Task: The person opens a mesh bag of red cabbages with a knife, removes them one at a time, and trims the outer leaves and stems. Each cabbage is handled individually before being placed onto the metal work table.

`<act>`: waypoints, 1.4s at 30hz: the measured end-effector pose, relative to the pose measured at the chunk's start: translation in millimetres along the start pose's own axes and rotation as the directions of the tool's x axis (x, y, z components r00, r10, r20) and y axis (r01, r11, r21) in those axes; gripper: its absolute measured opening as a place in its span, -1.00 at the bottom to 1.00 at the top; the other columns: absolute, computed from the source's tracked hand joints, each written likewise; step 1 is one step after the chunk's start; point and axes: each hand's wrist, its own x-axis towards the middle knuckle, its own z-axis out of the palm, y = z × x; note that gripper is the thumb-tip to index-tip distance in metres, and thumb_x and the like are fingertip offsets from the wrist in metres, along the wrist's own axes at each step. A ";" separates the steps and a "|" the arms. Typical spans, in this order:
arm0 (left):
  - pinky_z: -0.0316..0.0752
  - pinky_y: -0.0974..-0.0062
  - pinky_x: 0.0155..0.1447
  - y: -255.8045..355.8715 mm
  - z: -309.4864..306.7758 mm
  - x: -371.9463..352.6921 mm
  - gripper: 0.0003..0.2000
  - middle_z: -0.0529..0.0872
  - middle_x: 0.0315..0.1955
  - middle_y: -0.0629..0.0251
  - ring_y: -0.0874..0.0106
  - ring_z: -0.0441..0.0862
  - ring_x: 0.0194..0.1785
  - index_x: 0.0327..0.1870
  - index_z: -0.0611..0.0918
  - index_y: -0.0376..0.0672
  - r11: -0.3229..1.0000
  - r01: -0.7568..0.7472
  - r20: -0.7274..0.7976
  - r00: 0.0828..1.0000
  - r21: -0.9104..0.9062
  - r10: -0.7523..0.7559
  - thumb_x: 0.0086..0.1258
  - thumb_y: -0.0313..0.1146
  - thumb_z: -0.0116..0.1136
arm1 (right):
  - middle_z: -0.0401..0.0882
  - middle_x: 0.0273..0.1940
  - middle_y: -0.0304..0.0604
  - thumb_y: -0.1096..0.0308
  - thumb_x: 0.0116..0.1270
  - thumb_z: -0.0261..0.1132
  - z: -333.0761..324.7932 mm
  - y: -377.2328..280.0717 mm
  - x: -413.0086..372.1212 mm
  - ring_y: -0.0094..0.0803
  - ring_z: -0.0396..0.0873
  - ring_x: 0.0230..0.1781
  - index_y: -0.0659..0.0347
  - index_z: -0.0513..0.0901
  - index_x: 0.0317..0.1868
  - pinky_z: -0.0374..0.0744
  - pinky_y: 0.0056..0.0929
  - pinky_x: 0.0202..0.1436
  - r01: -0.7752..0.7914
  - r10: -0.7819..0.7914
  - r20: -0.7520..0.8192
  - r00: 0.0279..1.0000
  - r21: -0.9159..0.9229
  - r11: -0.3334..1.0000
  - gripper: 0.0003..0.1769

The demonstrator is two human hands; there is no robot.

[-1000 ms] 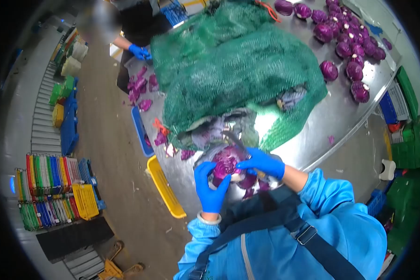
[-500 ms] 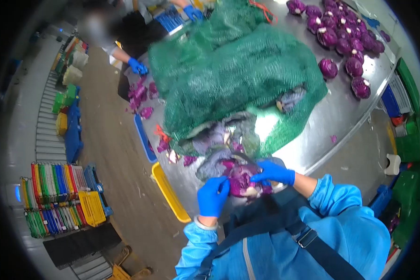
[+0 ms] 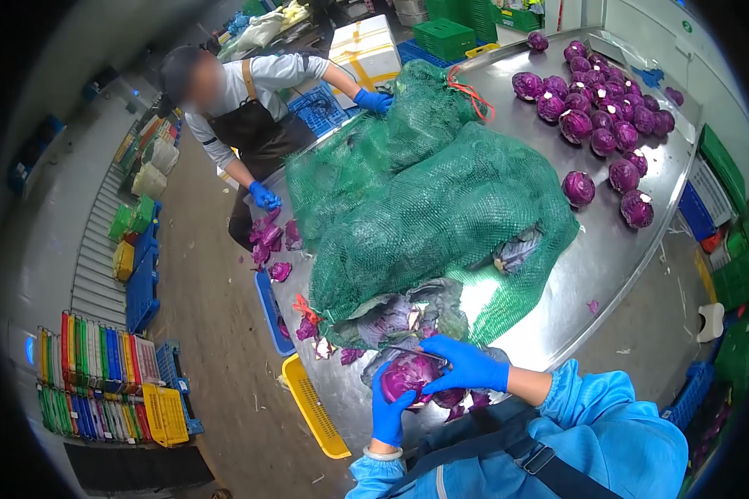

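Observation:
A peeled red cabbage (image 3: 410, 376) sits in my left hand (image 3: 388, 412), whose fingers wrap round its left and lower side. My right hand (image 3: 470, 366) is closed at the cabbage's upper right, on what looks like a thin knife (image 3: 424, 353) lying across the top; its handle is hidden in the glove. Both hands wear blue gloves. Torn purple leaves (image 3: 466, 401) lie beneath, by my right hand. Just beyond, loose outer leaves (image 3: 408, 316) spill at the mouth of a green mesh sack (image 3: 441, 208).
Many trimmed cabbages (image 3: 601, 116) stand on the steel table (image 3: 595, 249) at the far right. A co-worker (image 3: 254, 108) at the left touches another mesh sack (image 3: 341, 179). A yellow crate (image 3: 314, 407) and a blue crate (image 3: 273, 312) stand along the table's left edge.
The view has tilted up, showing more of the co-worker and the far table. My left hand has moved round the cabbage, which now shows a smooth surface; a thin blade appears at my right hand.

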 end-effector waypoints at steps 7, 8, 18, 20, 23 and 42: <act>0.43 0.33 0.29 -0.4 -15.4 -1.5 -0.11 0.47 0.19 0.10 0.28 0.49 0.22 0.34 0.29 -0.21 0.890 -0.115 0.082 0.993 0.441 0.087 -0.06 -0.26 0.58 | 0.62 -0.11 0.13 -0.17 0.03 0.40 -11.7 -5.2 4.6 0.04 0.63 -0.14 0.24 0.50 0.17 0.58 -0.12 -0.06 0.112 -0.041 0.226 0.973 -0.308 0.945 -0.19; 0.44 0.34 0.28 -0.2 -14.5 -3.0 -0.10 0.47 0.19 0.09 0.29 0.50 0.21 0.34 0.28 -0.22 0.864 -0.108 0.087 0.993 0.493 0.074 -0.06 -0.25 0.58 | 0.64 -0.25 0.12 -0.15 0.08 0.33 -5.5 -8.5 1.8 0.10 0.63 -0.30 0.25 0.53 0.07 0.60 -0.06 -0.17 0.111 -0.039 0.217 0.975 -0.331 0.937 -0.29; 0.46 0.36 0.26 -1.7 -8.2 -1.4 -0.11 0.48 0.20 0.08 0.29 0.51 0.20 0.34 0.29 -0.20 0.883 -0.064 0.114 0.993 0.466 0.012 -0.05 -0.28 0.57 | 0.65 -0.37 0.03 -0.02 0.12 0.32 -2.7 5.8 -0.6 0.03 0.64 -0.35 0.17 0.63 -0.20 0.60 -0.11 -0.27 0.049 0.002 0.107 0.994 -0.479 0.877 -0.57; 0.43 0.35 0.28 -10.8 -15.0 -1.5 -0.11 0.47 0.21 0.09 0.28 0.49 0.22 0.35 0.29 -0.21 0.893 -0.059 0.137 0.991 0.447 -0.003 -0.05 -0.29 0.57 | 0.64 -0.40 0.02 0.00 0.14 0.32 -6.3 7.9 -2.0 0.01 0.63 -0.36 0.15 0.67 -0.25 0.59 -0.11 -0.28 0.064 -0.020 0.101 0.995 -0.452 0.890 -0.62; 0.37 0.31 0.33 -23.6 -25.5 0.7 -0.11 0.44 0.23 0.08 0.27 0.45 0.26 0.35 0.28 -0.22 0.926 -0.086 0.163 0.986 0.368 0.027 -0.04 -0.29 0.56 | 0.65 -0.38 0.05 0.06 0.12 0.31 -9.1 15.7 -3.5 0.01 0.64 -0.37 0.11 0.70 -0.26 0.60 -0.10 -0.27 0.080 -0.098 -0.041 0.994 -0.311 0.947 -0.68; 0.24 0.20 0.45 -27.6 -19.9 7.9 -0.14 0.39 0.30 0.15 0.19 0.36 0.36 0.42 0.25 -0.19 0.970 -0.082 -0.054 0.996 -0.228 0.071 0.05 -0.18 0.38 | 0.64 -0.40 0.09 0.15 0.16 0.30 -27.5 31.4 22.3 0.01 0.65 -0.38 0.18 0.64 -0.21 0.58 -0.15 -0.33 -0.270 0.195 -0.470 0.861 -0.098 0.958 -0.70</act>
